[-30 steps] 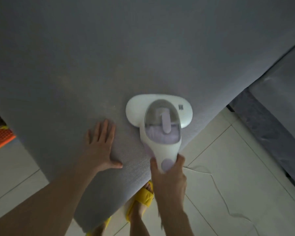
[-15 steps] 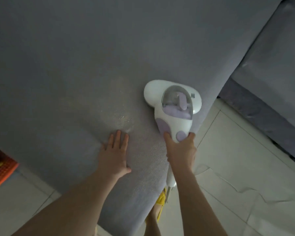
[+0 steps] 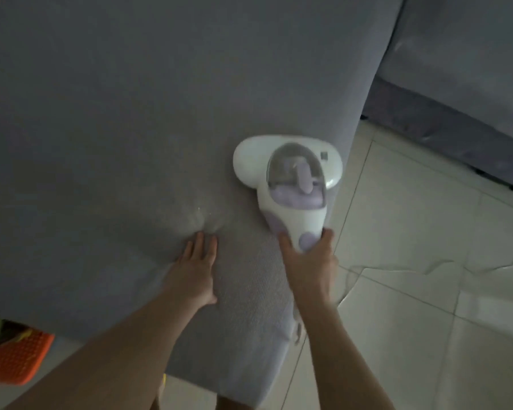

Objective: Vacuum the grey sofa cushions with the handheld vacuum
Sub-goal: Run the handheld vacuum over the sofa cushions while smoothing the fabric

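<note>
A large grey sofa cushion [image 3: 131, 128] fills most of the view. The white and lilac handheld vacuum [image 3: 290, 176] lies flat on it, close to the cushion's right edge, its clear dust cup facing up. My right hand [image 3: 308, 261] is shut around the vacuum's handle. My left hand [image 3: 194, 270] lies flat on the cushion to the left of the vacuum, fingers together and pressed into the fabric, which dimples at the fingertips.
Pale tiled floor [image 3: 412, 291] lies to the right, with the vacuum's thin white cord [image 3: 444, 269] trailing across it. Another grey sofa section [image 3: 462, 63] stands at the upper right. An orange basket [image 3: 18, 356] sits at the lower left.
The vacuum slid rightward along the cushion toward its right edge, with my right hand on it. My left hand followed to the right, staying flat on the fabric.
</note>
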